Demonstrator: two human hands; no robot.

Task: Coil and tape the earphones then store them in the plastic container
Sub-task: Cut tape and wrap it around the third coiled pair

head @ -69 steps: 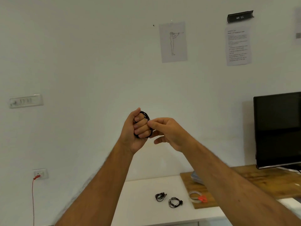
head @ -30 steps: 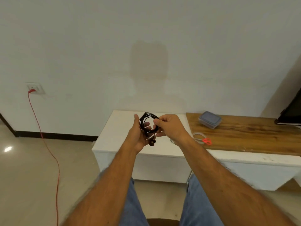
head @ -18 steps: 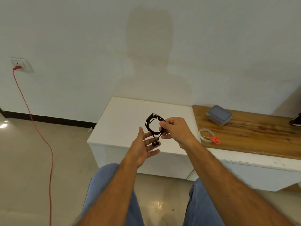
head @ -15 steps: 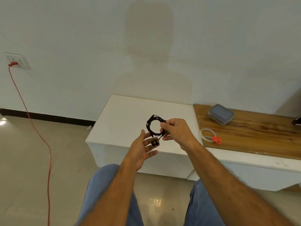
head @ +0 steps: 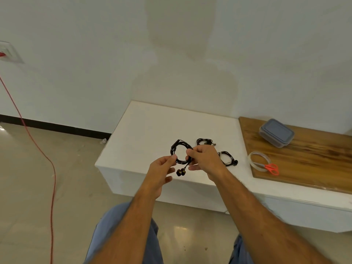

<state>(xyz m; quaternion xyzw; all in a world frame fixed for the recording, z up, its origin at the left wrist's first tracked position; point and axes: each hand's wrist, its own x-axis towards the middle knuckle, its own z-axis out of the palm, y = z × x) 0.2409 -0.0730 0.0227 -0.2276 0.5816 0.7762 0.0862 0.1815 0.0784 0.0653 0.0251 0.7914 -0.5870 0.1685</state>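
Black corded earphones [head: 180, 153], coiled round, pinched by left hand [head: 161, 170] and right hand [head: 205, 161].

White wall [head: 95, 54], glossy beige floor [head: 28, 187], white bench [head: 144, 130], wooden board [head: 314, 164].

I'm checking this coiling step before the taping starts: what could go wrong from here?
The coiled earphones are held only by pinches from the left hand and right hand, so the loops may spring open. The earbuds dangle loose and could snag. The tape roll and scissors lie off to the right, so fetching them means freeing a hand.
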